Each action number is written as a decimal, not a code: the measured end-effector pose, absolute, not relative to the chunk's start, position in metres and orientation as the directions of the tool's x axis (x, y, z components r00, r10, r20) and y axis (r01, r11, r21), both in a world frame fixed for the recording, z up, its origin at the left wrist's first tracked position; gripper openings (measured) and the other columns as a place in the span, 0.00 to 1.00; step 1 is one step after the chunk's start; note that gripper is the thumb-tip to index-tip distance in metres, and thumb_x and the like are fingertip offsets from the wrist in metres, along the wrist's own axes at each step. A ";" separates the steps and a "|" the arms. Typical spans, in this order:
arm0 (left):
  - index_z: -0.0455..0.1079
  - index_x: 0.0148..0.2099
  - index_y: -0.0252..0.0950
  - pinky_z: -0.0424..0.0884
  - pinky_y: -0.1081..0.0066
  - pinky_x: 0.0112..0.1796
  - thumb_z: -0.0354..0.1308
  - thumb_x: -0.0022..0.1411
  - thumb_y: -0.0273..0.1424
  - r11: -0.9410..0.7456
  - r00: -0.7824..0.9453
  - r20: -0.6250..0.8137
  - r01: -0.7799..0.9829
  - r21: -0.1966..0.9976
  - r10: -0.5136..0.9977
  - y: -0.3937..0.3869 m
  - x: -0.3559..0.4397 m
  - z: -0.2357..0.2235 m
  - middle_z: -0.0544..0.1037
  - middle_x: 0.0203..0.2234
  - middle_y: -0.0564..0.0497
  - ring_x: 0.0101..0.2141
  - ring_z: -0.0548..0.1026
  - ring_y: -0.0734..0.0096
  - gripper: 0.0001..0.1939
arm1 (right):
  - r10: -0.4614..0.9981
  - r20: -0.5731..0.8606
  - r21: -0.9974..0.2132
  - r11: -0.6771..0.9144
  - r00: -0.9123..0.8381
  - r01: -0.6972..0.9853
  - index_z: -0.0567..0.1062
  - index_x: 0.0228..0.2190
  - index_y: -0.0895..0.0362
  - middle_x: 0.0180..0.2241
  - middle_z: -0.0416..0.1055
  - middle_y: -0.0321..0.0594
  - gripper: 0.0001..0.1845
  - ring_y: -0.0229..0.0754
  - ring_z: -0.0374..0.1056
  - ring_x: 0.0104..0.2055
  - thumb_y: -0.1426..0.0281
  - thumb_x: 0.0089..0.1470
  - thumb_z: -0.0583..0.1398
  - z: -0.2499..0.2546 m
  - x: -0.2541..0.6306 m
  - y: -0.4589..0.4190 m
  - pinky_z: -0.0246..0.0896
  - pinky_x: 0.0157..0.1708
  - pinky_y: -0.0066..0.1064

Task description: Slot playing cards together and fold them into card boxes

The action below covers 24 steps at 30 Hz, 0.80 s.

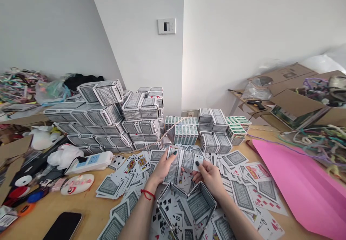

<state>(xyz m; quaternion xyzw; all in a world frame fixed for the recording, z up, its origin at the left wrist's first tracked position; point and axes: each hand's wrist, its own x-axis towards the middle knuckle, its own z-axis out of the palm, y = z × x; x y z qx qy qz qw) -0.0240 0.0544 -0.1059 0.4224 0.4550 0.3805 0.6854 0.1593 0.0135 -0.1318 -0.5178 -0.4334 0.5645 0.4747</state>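
My left hand, with a red string on its wrist, grips grey-backed playing cards between thumb and fingers. My right hand pinches another playing card by its edge, thumb on top. The cards in both hands meet or overlap in the middle; whether they are joined I cannot tell. Just below my hands stands an open frame of folded cards with a notched, angular outline, loose cards showing inside it. Loose playing cards lie spread around it, some face up.
Stacked card-built blocks rise at the back left, more blocks and green-edged card boxes at the back centre. A power strip, a mouse and a phone lie left. Pink sheet and cardboard boxes sit right.
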 end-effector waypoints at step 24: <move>0.68 0.38 0.35 0.71 0.64 0.22 0.54 0.54 0.44 0.378 0.362 -0.318 -0.105 0.920 0.876 0.054 -0.023 -0.109 0.77 0.18 0.49 0.18 0.74 0.63 0.17 | 0.946 -0.226 -0.961 -0.255 -0.232 -0.102 0.65 0.18 0.57 0.14 0.69 0.35 0.22 0.34 0.63 0.13 0.51 0.46 0.57 -0.138 0.171 0.025 0.50 0.14 0.24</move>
